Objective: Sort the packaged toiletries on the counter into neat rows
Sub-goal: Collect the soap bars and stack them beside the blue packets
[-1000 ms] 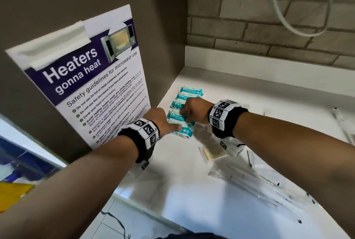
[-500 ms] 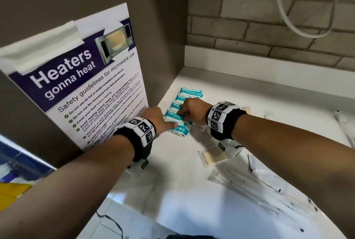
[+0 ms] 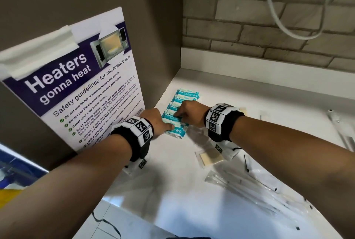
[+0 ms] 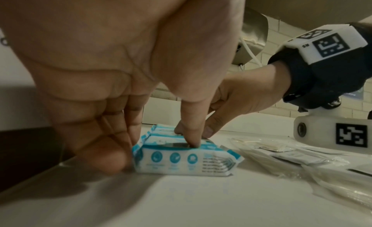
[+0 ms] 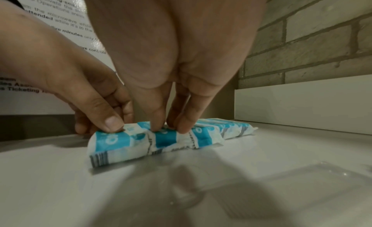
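Several teal-and-white wipe packets (image 3: pixel 189 95) lie side by side in a row on the white counter (image 3: pixel 172 190), close to the left wall. My left hand (image 3: pixel 167 126) is at the near end of the row. Its thumb presses on top of the nearest packet (image 4: pixel 181 162) and its curled fingers sit against that packet's left end. My right hand (image 3: pixel 180 113) reaches over the middle of the row. Its straight fingertips (image 5: pixel 183 129) press down on the tops of the packets just behind the left thumb (image 5: pixel 112 122).
A clear sachet with a beige pad (image 3: pixel 210 158) lies just right of the row. Clear sleeves holding thin sticks (image 3: pixel 259 187) spread toward the front right. A microwave poster (image 3: pixel 86 89) covers the left wall. A brick wall with a cable stands behind.
Both hands stay on the row of packets, with the right fingertips shifted slightly along it. The head view has moved a little.
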